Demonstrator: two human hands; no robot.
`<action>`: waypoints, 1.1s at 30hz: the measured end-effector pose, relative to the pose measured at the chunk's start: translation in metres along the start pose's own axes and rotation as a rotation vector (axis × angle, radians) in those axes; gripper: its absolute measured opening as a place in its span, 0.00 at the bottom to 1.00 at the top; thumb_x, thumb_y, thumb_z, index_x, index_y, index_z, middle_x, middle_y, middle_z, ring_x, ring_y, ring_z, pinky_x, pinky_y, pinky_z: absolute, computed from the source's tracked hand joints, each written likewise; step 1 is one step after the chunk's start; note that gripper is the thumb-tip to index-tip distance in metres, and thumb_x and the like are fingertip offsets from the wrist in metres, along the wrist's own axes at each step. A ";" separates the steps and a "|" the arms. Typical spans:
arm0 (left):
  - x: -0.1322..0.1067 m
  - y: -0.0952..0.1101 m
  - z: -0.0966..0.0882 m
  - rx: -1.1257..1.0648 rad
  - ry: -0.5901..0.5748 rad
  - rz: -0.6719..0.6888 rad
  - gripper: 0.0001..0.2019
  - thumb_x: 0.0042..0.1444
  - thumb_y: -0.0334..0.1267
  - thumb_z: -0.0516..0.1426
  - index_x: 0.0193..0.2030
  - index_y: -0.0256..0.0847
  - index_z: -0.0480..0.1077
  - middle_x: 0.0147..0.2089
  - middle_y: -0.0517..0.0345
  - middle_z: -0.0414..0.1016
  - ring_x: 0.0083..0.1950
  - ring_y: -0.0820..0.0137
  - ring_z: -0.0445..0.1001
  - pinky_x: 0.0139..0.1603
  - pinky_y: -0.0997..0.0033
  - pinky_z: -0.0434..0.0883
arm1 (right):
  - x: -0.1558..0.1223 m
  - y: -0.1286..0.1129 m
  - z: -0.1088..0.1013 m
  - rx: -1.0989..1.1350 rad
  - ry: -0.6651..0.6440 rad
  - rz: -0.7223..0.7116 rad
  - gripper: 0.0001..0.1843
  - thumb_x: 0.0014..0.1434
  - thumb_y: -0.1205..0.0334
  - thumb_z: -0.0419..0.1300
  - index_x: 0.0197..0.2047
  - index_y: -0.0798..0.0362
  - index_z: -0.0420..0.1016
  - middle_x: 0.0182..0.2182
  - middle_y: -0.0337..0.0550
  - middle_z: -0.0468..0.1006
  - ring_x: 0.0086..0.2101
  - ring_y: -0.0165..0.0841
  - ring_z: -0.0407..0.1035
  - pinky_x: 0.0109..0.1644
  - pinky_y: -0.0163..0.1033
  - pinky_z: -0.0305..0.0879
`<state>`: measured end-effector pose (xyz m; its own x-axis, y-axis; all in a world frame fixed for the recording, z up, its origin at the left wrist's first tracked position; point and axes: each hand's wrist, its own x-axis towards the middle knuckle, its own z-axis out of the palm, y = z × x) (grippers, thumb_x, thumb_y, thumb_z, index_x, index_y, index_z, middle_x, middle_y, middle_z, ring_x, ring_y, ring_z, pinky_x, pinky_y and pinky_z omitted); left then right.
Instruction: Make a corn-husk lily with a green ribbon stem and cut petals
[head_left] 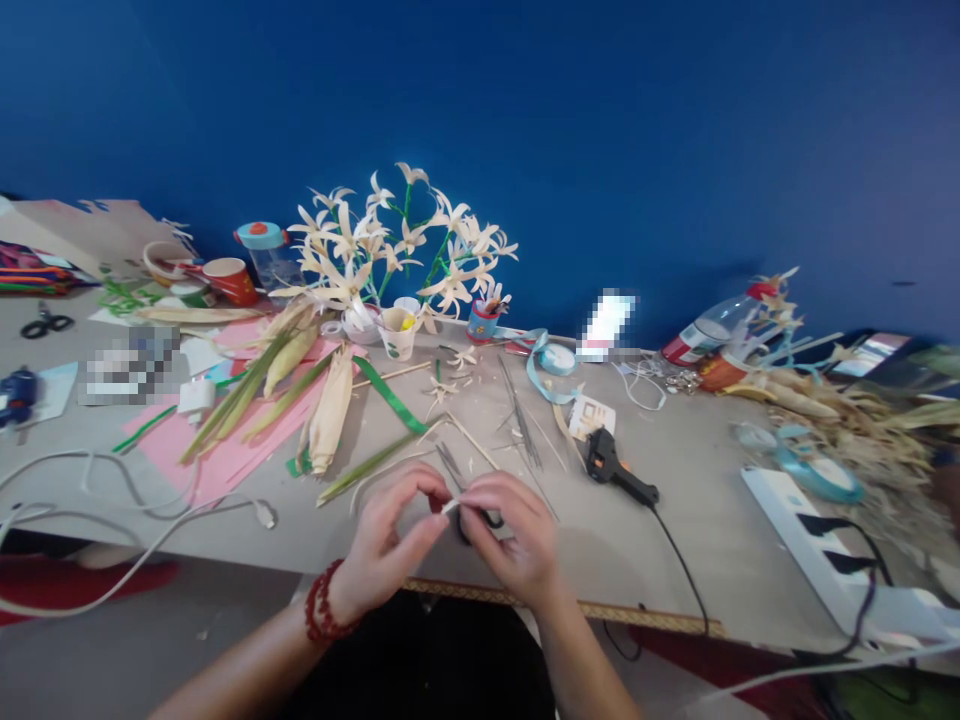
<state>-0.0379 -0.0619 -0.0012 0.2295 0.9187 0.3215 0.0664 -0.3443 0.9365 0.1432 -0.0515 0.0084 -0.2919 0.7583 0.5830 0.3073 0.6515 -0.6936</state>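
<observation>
On my feed, the left hand (394,530) and the right hand (517,530) were close together above the near edge of the table (600,560), both pinching a small pale piece (451,507) between their fingertips. Scissors (448,462) lay just beneath, partly hidden by the hands. I saw a black glue gun (619,473) near the right hand and a pale husk bundle (331,415) beyond the left.

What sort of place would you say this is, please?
Probably a craft workspace: a table holding a glue gun, a spool of blue ribbon, and pale, handmade-looking flowers on green stems. Whether it is a home or a studio, I can't tell.
</observation>
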 end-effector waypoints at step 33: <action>-0.006 0.012 0.001 0.582 0.248 0.598 0.06 0.53 0.27 0.60 0.36 0.42 0.71 0.31 0.62 0.78 0.33 0.72 0.75 0.64 0.41 0.59 | -0.004 -0.017 0.010 -0.118 0.125 -0.151 0.16 0.49 0.77 0.60 0.41 0.52 0.72 0.32 0.46 0.79 0.35 0.38 0.73 0.41 0.46 0.73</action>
<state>-0.0374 -0.0718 0.0078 0.1704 0.5448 0.8211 0.5038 -0.7643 0.4025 0.1299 -0.0661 0.0136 -0.2306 0.6441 0.7294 0.3742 0.7506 -0.5445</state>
